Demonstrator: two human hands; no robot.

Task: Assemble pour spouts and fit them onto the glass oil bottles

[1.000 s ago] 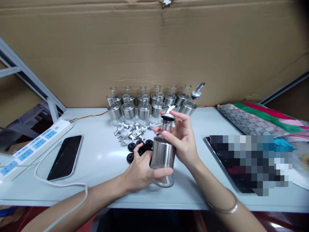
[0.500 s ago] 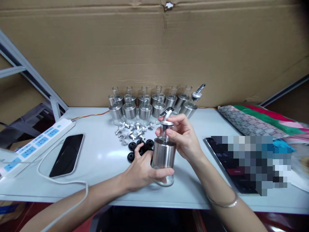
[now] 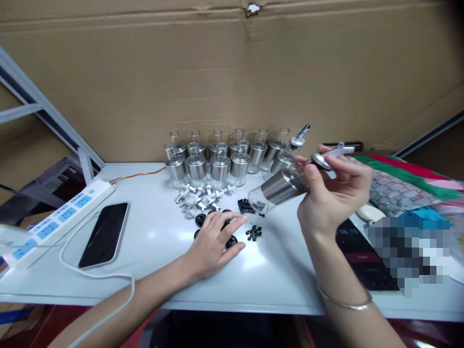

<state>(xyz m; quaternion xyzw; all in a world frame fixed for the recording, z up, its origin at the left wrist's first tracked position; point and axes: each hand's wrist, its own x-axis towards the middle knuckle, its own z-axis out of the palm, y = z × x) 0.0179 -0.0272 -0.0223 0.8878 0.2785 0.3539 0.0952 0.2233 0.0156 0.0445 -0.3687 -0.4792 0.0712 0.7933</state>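
My right hand point(image 3: 328, 193) grips steel-sleeved glass bottle point(image 3: 281, 187), fingers closed round neck end; bottle tilted near flat in air above bench point(image 3: 145, 241), spout cap point(image 3: 331, 155) pointing right. My left hand point(image 3: 213, 244) flat on bench, fingers spread open over black caps point(image 3: 199, 220), holding nothing. Small black rings point(image 3: 253, 232) just right of left hand. Rows of bottles point(image 3: 217, 162) behind it; metal spouts point(image 3: 197, 198) between rows and hand.
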